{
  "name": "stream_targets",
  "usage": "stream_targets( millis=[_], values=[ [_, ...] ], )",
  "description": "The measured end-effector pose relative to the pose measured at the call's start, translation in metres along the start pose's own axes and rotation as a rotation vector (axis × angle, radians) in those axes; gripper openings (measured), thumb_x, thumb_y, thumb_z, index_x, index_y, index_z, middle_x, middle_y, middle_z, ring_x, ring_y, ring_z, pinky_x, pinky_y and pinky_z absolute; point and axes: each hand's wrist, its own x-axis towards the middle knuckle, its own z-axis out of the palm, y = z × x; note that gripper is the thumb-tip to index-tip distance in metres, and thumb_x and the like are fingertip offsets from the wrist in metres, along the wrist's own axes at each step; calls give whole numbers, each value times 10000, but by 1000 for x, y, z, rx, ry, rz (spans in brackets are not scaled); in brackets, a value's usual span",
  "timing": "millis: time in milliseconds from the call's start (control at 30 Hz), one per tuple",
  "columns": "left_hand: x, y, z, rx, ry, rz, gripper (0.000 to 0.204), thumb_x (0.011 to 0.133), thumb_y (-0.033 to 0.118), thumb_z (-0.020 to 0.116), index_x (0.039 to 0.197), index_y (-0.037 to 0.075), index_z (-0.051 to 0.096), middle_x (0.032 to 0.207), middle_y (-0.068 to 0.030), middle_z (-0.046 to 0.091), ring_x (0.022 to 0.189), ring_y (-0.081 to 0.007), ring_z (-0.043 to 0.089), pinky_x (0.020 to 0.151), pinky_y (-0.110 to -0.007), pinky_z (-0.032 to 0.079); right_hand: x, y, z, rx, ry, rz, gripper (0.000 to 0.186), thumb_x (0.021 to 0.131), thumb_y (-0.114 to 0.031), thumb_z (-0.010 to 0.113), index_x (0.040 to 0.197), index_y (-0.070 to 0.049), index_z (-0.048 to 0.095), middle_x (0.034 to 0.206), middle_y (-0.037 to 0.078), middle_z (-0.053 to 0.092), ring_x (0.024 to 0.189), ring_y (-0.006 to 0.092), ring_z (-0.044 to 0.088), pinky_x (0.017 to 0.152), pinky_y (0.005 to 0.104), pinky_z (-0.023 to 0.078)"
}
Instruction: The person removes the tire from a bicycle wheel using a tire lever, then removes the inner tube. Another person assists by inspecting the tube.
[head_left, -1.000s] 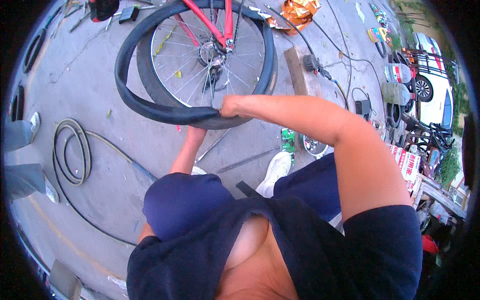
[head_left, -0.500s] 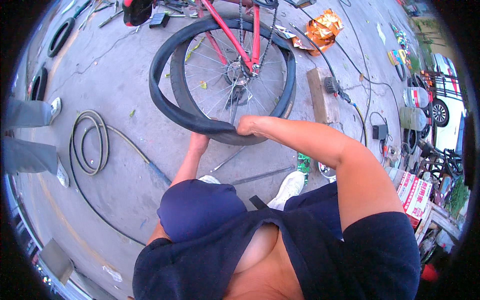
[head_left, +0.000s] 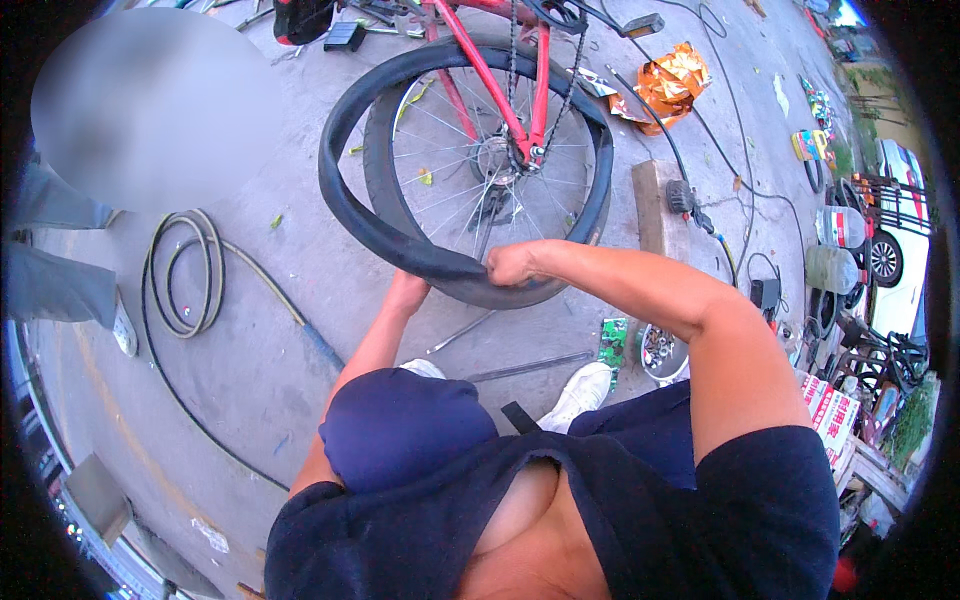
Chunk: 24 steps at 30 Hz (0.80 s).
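Observation:
A black inner tube (head_left: pixel 345 205) hangs out over the left side of the rear bicycle wheel, whose dark tyre (head_left: pixel 382 165) shows behind it. The tube's lower stretch runs along the bottom of the wheel. There my right hand (head_left: pixel 512 264) is closed on it, knuckles up. Just to the left, my left hand (head_left: pixel 408 290) reaches up under the tube and holds it from below; its fingers are mostly hidden. The wheel sits in a red bicycle frame (head_left: pixel 485 80) with a chain hanging beside the hub (head_left: pixel 497 160).
A coiled hose (head_left: pixel 215 260) lies at left, near another person's legs (head_left: pixel 70 275); a blurred patch covers the area above. A long flat bar (head_left: pixel 530 367) and a thin rod (head_left: pixel 460 332) lie before my shoes. Right are a wooden block (head_left: pixel 660 215), orange foil (head_left: pixel 672 85) and a bowl (head_left: pixel 664 352).
The view has shifted, so the wheel sits slightly lower and further right. Both hands keep their places on the tube. A blurred patch now appears at upper left.

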Motion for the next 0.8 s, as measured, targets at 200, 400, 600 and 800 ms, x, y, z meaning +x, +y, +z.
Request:
stream_targets(
  millis=[200, 400, 600, 800],
  values=[
    [-10, 25, 14, -178, 12, -4, 203, 857, 111, 528, 1006, 0, 610, 973, -54, 607, 928, -168, 543, 843, -328, 429, -10, -9, -1, -52, 15, -79, 205, 712, -50, 463, 820, 1, 630, 628, 44, 534, 595, 182, 509, 523, 357, 384],
    [-13, 23, 22, -105, 35, 9, 212, 860, 106, 515, 1013, 0, 617, 976, -56, 621, 936, -170, 558, 860, -325, 427, -6, 28, 23, 110, 434, -458, 223, 799, -168, 506, 777, 21, 621, 635, 140, 591, 593, 241, 558, 587, 387, 426],
    [-9, -9, -2, 278, 37, -7, 282, 844, 89, 499, 1100, -24, 535, 1086, -149, 585, 1029, -260, 538, 904, -371, 420, 9, 26, 29, 453, 982, -290, 348, 825, -307, 595, 729, 26, 621, 626, 179, 585, 567, 243, 561, 576, 395, 422],
    [-21, 56, 31, -303, 40, -195, 292, 875, 195, 540, 1088, -3, 557, 1038, -114, 621, 937, -186, 586, 817, -312, 459, -23, 52, -13, 1125, 1091, -363, 319, 832, -290, 646, 616, -74, 554, 555, -28, 468, 484, 56, 387, 432, 235, 304]
  ],
)
